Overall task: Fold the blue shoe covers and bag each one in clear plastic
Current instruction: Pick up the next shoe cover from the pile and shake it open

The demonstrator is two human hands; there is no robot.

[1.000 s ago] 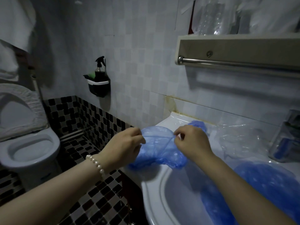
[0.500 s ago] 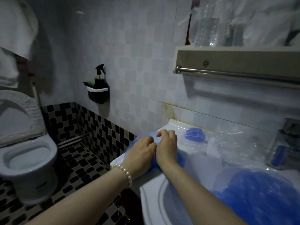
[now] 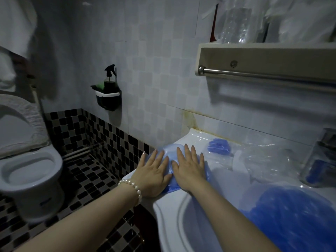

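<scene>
A blue shoe cover [image 3: 170,155] lies flat on the left rim of the white sink [image 3: 169,211]. My left hand [image 3: 153,172] and my right hand [image 3: 189,167] press on it side by side, fingers straight and spread. A folded blue shoe cover inside clear plastic [image 3: 219,146] sits on the back rim to the right. More clear plastic bags [image 3: 263,160] lie crumpled beyond it. A large bag of blue shoe covers [image 3: 291,215] fills the right side of the basin.
A clear cup with something blue [image 3: 320,160] stands at the far right. A shelf with a towel rail [image 3: 263,73] hangs above the sink. A toilet [image 3: 31,171] stands at left, a spray bottle holder [image 3: 109,95] on the wall.
My hands held the shoe cover in the air, then brought it down to the sink rim. Now both palms lie flat on it with fingers spread.
</scene>
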